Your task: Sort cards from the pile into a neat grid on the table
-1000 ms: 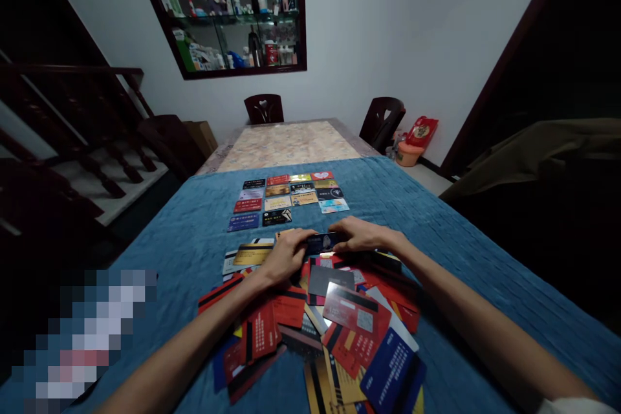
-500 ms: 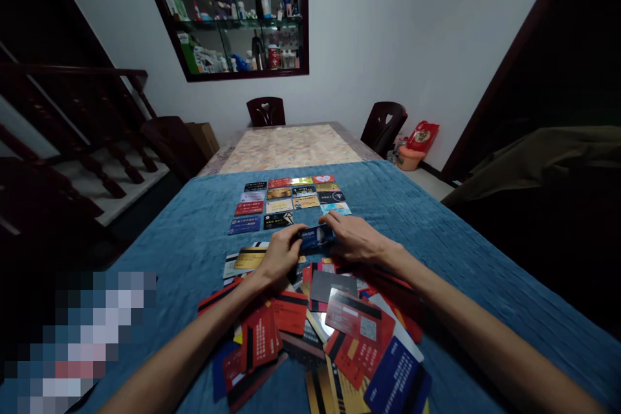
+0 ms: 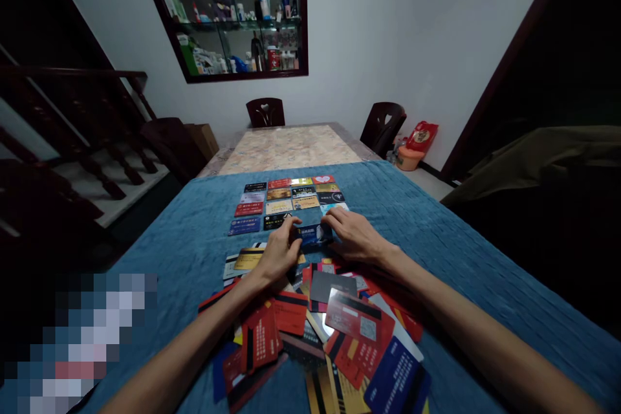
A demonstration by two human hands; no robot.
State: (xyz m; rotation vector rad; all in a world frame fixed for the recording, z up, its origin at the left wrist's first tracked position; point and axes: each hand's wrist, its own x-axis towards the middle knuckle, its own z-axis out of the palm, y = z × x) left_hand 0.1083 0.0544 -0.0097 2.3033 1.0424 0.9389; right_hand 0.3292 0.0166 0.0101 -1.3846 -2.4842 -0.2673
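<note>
A dark blue card point(image 3: 313, 234) with pale lettering is held by its two short sides, just in front of the laid-out cards. My left hand point(image 3: 281, 251) pinches its left end between thumb and fingers. On the other end, the fingers of my right hand point(image 3: 358, 237) are closed. Beyond my hands, cards lie face up in neat rows, among them a blue card point(image 3: 245, 226) and a black card point(image 3: 275, 221) in the nearest row. Below my wrists spreads a loose, overlapping heap with a grey card point(image 3: 333, 288), a red card point(image 3: 262, 339) and a blue striped card point(image 3: 398, 375).
A blue cloth point(image 3: 194, 259) covers the near part of the table; a patterned tabletop point(image 3: 295, 145) shows beyond it. Dark chairs point(image 3: 265, 112) stand around. A wooden railing point(image 3: 72, 71) is at left, and an orange tub point(image 3: 410, 158) sits on the floor at right.
The dark blue card has come down slightly and its printed face shows more fully. Both hands have shifted only a little. The rows and the heap look the same.
</note>
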